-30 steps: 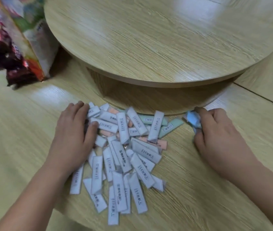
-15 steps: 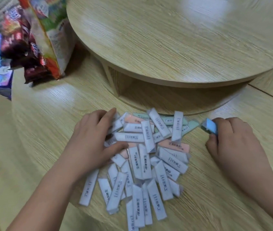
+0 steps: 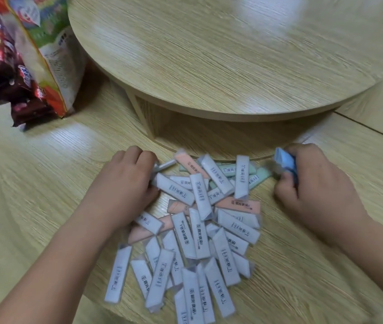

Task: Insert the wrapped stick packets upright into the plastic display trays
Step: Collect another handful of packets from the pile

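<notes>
Stick packets (image 3: 200, 197), over thirty, one heap

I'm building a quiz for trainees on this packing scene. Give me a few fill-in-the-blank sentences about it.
1. The packet gripped in the right hand is ____.
2. The pile of packets lies on the table, ____ the left hand and the right hand.
3. The snack bags stand at the picture's upper ____ corner.
Missing words: blue; between; left.
</notes>
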